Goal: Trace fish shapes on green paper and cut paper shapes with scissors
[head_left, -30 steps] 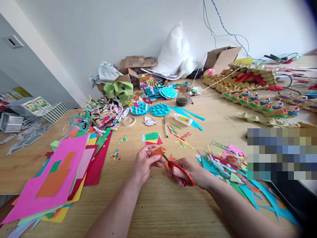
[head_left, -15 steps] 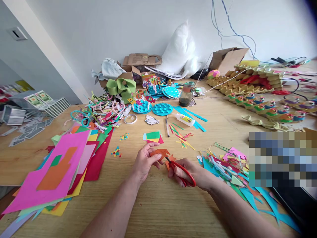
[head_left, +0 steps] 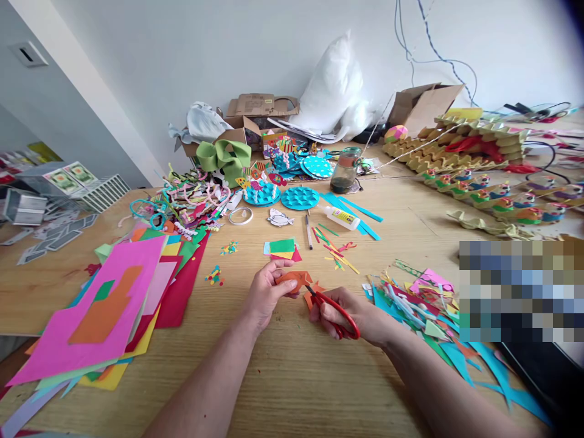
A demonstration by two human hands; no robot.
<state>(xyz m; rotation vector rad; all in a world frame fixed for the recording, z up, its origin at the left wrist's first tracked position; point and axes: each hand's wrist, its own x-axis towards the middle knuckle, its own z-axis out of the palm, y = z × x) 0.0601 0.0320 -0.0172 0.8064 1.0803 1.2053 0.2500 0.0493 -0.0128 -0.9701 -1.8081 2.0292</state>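
Note:
Between the thumb and fingers of my left hand [head_left: 267, 295] is a small piece of orange paper [head_left: 297, 281]. My right hand [head_left: 340, 313] is closed round the red handles of a pair of scissors [head_left: 349, 325]. Their dark blades point left and meet the right edge of the orange paper; I cannot tell how far the blades are apart. Another orange scrap [head_left: 311, 300] shows just below the blades, partly hidden by the scissors and my right hand. Beyond my hands lie small coloured paper pieces [head_left: 281, 246], a pen [head_left: 308, 233] and a white fish cutout [head_left: 280, 217].
Stacked coloured paper [head_left: 150, 243] covers the left side. Paper scraps [head_left: 424, 316] are heaped on the right. A glue bottle [head_left: 342, 217], blue scalloped discs [head_left: 300, 198], a glass jar [head_left: 344, 170] and a tape ring [head_left: 240, 216] stand farther back. Egg trays [head_left: 479, 158] fill the back right.
The orange paper has turned slightly in my left hand, showing more of its flat face at the blades. Both hands stay in nearly the same place. The view has shifted a little.

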